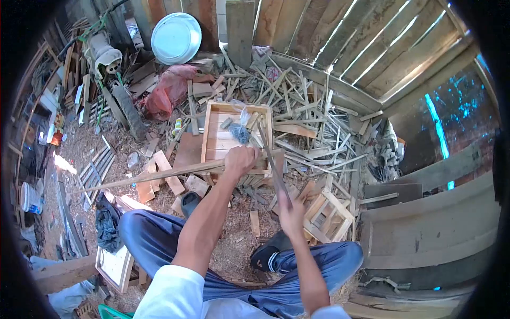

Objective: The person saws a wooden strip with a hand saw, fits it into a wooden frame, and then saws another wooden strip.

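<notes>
My left hand (pixel 241 161) is closed around a long, thin wooden strip (pixel 159 175) that stretches out to the left. The strip's right end lies over the near part of a shallow wooden box (pixel 206 133). My right hand (pixel 291 217) grips the lower end of a long, flat, dark blade-like tool (pixel 273 169). Its upper part slants up and left, just right of my left hand, across the box's right side. Inside the box are a clear plastic bag (pixel 243 115), a blue-grey bundle (pixel 240 133) and small wood pieces.
Wood offcuts (pixel 313 154) lie heaped beyond and right of the box. A small wooden frame (pixel 340 204) is at the right, near my knee. A red plastic bag (pixel 167 93) and a light blue basin (pixel 176 38) are at the back left. Plank walls stand behind and right.
</notes>
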Demonstrator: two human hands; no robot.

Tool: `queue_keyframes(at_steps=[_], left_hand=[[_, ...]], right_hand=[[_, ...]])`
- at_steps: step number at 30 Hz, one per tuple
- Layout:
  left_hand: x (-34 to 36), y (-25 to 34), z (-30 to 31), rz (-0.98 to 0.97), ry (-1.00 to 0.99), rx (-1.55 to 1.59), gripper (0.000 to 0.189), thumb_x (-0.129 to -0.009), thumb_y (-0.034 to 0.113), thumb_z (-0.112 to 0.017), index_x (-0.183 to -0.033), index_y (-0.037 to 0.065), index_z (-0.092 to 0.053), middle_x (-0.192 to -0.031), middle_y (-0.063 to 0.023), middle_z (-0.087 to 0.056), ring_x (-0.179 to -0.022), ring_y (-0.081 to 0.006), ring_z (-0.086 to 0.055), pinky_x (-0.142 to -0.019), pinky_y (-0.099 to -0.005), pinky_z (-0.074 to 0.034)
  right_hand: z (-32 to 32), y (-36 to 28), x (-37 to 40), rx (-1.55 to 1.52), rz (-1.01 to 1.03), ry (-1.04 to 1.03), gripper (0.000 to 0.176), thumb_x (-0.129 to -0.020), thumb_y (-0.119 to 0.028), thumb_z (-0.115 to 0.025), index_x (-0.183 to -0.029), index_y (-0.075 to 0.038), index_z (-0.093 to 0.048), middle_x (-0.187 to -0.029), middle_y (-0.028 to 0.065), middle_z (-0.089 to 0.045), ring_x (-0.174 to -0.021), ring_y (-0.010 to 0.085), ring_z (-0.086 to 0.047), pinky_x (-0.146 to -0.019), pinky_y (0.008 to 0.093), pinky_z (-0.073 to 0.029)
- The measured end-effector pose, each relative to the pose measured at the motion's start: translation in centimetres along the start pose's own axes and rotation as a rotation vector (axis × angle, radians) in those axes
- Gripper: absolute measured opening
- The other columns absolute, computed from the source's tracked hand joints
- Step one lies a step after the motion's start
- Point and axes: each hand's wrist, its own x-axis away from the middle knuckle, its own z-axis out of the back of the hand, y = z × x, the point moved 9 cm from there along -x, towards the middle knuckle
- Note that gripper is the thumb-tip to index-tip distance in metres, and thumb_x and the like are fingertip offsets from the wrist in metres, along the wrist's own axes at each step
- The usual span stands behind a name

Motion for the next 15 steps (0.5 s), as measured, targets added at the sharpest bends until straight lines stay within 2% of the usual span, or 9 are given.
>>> queue_keyframes(at_steps=[2, 3, 5, 7, 8, 10, 12, 14, 15], left_hand=[[0.1, 0.4, -0.7, -0.202, 0.023, -0.102, 0.049, -0.094, 0.03, -0.043, -0.059, 0.003, -0.063, -0.054, -0.0192, -0.06, -0.049, -0.0341, -0.063, -0.048, -0.0441, -0.053], [-0.7, 0.0, -0.3, -0.204, 0.034, -0.115, 0.049, -0.094, 0.03, -0.043, -0.059, 0.003, -0.063, -0.054, -0.0192, -0.06, -0.049, -0.0341, -0.063, -0.048, -0.0441, -0.053], [-1.5, -1.1, -1.2, -0.018, -0.036, 0.043, 0.053, -0.095, 0.032, -0.042, -0.055, 0.004, -0.063, -0.054, -0.0194, -0.06, -0.051, -0.0342, -0.064, -0.049, -0.0444, -0.053], [-1.2, -1.1, -0.8, 0.051, -0.03, 0.055, 0.053, -0.095, 0.033, -0.041, -0.056, 0.005, -0.063, -0.056, -0.0201, -0.061, -0.052, -0.0345, -0.064, -0.05, -0.0446, -0.054], [-1.1, -1.5, -0.4, 0.122, -0.027, 0.06, 0.053, -0.095, 0.034, -0.04, -0.057, 0.005, -0.064, -0.057, -0.0207, -0.062, -0.053, -0.0348, -0.064, -0.051, -0.0449, -0.054], [0.4, -0.9, 0.0, 0.108, -0.065, 0.067, 0.054, -0.095, 0.034, -0.04, -0.056, 0.005, -0.064, -0.058, -0.021, -0.062, -0.053, -0.0356, -0.064, -0.052, -0.0455, -0.054], [-0.2, -0.3, 0.5, 0.063, -0.053, 0.064, 0.056, -0.095, 0.035, -0.039, -0.055, 0.005, -0.063, -0.058, -0.0213, -0.062, -0.054, -0.0364, -0.064, -0.053, -0.0461, -0.055], [-1.5, -1.5, -0.1, 0.122, -0.072, 0.078, 0.054, -0.095, 0.035, -0.039, -0.058, 0.005, -0.064, -0.059, -0.0207, -0.063, -0.054, -0.0381, -0.064, -0.054, -0.0474, -0.054], [-1.2, -1.8, -1.0, 0.128, -0.085, 0.085, 0.054, -0.095, 0.035, -0.039, -0.058, 0.005, -0.064, -0.059, -0.0207, -0.063, -0.054, -0.0381, -0.064, -0.054, -0.0474, -0.054]], right_hand=[[-1.4, -3.3, -2.5, 0.027, 0.092, 0.009, 0.059, -0.096, -0.044, -0.052, -0.069, 0.008, -0.057, -0.05, 0.0137, -0.046, -0.05, 0.0185, -0.044, -0.051, 0.0406, -0.037], [-1.0, -3.3, -2.4, 0.015, 0.079, 0.039, 0.06, -0.096, -0.046, -0.051, -0.07, 0.008, -0.058, -0.051, 0.0146, -0.047, -0.05, 0.0192, -0.044, -0.051, 0.0409, -0.037], [0.3, 1.2, -0.1, -0.044, 0.031, 0.02, 0.059, -0.095, -0.046, -0.051, -0.073, 0.007, -0.06, -0.053, 0.0152, -0.05, -0.051, 0.0205, -0.046, -0.053, 0.0408, -0.038], [3.1, 1.3, 4.8, -0.161, 0.1, 0.025, 0.057, -0.095, -0.048, -0.051, -0.072, 0.003, -0.059, -0.05, 0.003, -0.045, -0.05, 0.0153, -0.047, -0.05, 0.0366, -0.037], [3.1, 0.6, 3.5, -0.15, 0.109, 0.011, 0.057, -0.095, -0.048, -0.051, -0.072, 0.003, -0.059, -0.05, 0.003, -0.045, -0.05, 0.0153, -0.047, -0.05, 0.0366, -0.037], [1.6, 0.0, 2.4, 0.029, -0.005, -0.039, 0.057, -0.095, -0.046, -0.051, -0.075, 0.006, -0.06, -0.054, 0.0127, -0.048, -0.054, 0.0197, -0.049, -0.055, 0.0405, -0.039], [-0.8, -0.9, -1.4, -0.018, 0.036, 0.044, 0.06, -0.095, -0.048, -0.053, -0.068, 0.006, -0.058, -0.051, 0.0115, -0.045, -0.052, 0.0174, -0.048, -0.054, 0.0396, -0.039], [-2.0, -0.7, -4.2, 0.008, -0.04, -0.033, 0.057, -0.095, -0.046, -0.054, -0.07, 0.005, -0.06, -0.053, 0.0096, -0.048, -0.054, 0.0161, -0.049, -0.054, 0.0389, -0.04], [-1.1, 0.3, -2.6, 0.015, -0.053, -0.039, 0.057, -0.095, -0.046, -0.054, -0.07, 0.005, -0.06, -0.053, 0.0096, -0.048, -0.054, 0.0161, -0.049, -0.054, 0.0389, -0.04]])
